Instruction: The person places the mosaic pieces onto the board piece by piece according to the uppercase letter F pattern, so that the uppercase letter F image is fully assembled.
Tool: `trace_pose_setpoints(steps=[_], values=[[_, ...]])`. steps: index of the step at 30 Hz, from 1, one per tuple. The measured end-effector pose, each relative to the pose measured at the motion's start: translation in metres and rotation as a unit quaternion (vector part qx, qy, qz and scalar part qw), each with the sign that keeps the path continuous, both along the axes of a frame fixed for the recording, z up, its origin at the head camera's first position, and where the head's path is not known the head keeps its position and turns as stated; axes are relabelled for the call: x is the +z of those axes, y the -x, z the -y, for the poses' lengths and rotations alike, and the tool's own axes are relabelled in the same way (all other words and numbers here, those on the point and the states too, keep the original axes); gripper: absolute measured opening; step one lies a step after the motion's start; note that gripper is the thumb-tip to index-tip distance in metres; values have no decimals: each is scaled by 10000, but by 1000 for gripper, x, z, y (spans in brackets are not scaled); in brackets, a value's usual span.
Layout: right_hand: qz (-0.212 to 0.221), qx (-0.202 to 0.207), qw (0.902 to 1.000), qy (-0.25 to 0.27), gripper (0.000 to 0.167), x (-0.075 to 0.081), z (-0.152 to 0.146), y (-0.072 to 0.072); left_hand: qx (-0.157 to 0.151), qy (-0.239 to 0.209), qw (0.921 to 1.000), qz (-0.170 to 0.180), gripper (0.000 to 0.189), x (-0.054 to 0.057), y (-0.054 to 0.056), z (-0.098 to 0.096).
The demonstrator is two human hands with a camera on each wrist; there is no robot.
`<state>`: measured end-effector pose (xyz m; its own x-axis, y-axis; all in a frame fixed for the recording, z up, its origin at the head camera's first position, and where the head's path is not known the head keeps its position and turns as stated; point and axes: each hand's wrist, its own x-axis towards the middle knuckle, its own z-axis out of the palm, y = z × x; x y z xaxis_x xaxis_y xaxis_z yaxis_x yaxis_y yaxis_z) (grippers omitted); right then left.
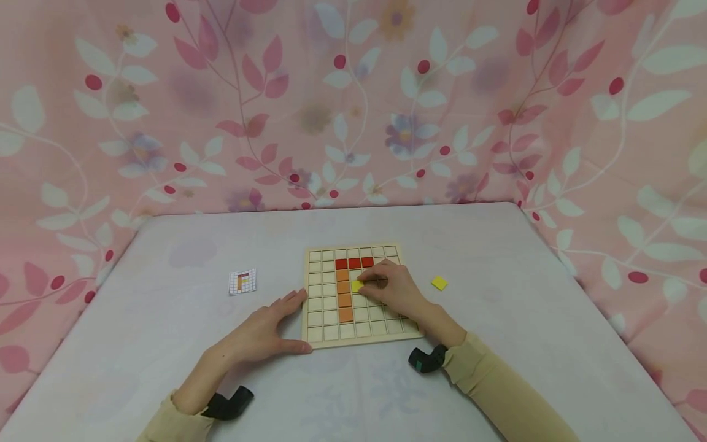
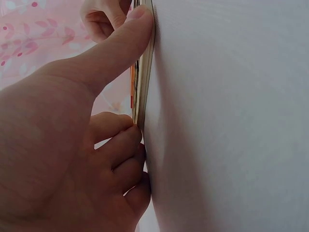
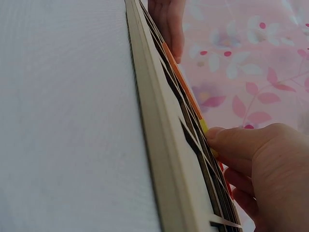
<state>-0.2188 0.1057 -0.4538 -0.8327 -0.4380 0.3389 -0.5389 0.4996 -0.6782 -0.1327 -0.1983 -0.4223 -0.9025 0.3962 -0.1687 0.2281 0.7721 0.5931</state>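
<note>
A light wooden grid board (image 1: 326, 335) lies on the table, with a row of red tiles (image 1: 354, 263) near its far side. Several orange tiles (image 1: 345, 300) run in a column below the leftmost red one. My right hand (image 1: 396, 287) reaches over the board, and its thumb and index finger pinch a yellow tile (image 1: 357, 286) at a square beside the orange column. In the right wrist view the thumb tip covers part of that yellow tile (image 3: 203, 126). My left hand (image 1: 264, 328) steadies the board, its fingertips at the left edge and its thumb (image 2: 140, 21) at the near left corner.
A second yellow tile (image 1: 439, 283) lies on the table right of the board. To the left is a small card (image 1: 243, 282) printed with a coloured grid pattern. Pink floral cloth (image 1: 353, 123) hangs behind and beside the white-covered table (image 1: 342, 393).
</note>
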Motion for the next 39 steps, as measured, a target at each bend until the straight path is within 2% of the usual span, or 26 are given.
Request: trace_pose_setpoints(steps=[18,31,34,39], values=[[-30,-90,9998,-161,24,1,1,-1,49,15,10000,25,107,0,0,0],[-190,12,9998,9,24,2,-2,1,65,5,10000,28,106,0,0,-1],[-37,-117,9998,164,24,9,-8,4,91,-5,9999,74,106,0,0,-1],[544,-570,9965,283,25,23,-33,8,103,6,9999,106,107,1,0,-1]])
